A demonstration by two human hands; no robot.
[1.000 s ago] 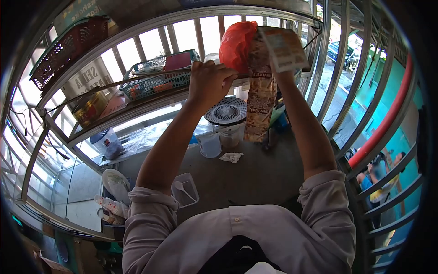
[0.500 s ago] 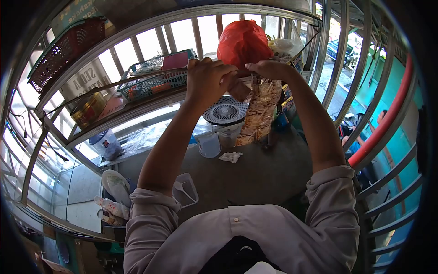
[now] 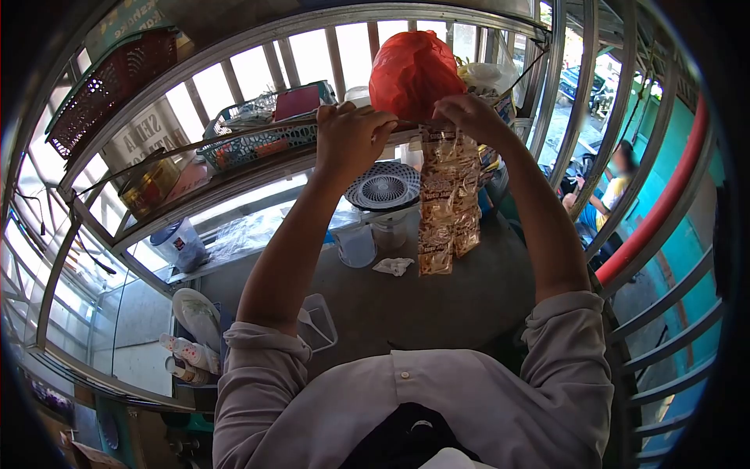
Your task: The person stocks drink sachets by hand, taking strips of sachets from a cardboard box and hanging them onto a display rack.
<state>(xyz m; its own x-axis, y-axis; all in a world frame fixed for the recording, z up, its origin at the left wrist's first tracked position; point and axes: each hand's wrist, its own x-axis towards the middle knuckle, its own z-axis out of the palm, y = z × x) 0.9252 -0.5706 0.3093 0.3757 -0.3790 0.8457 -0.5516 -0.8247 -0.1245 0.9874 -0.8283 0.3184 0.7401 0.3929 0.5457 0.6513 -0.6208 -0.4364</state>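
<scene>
Strips of brown sachets (image 3: 448, 199) hang down from the shelf's front edge, below a red plastic bag (image 3: 414, 74). At the top of the strips is my right hand (image 3: 469, 117), its fingers pinched together at the shelf edge; whatever they grip is too small to make out. My left hand (image 3: 351, 134) is raised to the left of the strips, with its fingers curled at the shelf's rail. What the left fingers hold is hidden.
Teal basket (image 3: 262, 137) and gold tin (image 3: 152, 190) line the shelf. Beneath are a black round grille (image 3: 383, 187), a clear tub (image 3: 355, 245) and crumpled tissue (image 3: 393, 266). Metal bars enclose the right side; outside them sits a person (image 3: 613, 191).
The brown strips now hang straighter and lower, apart from my left hand. My right hand has shifted slightly. The person outside the bars has come more into view.
</scene>
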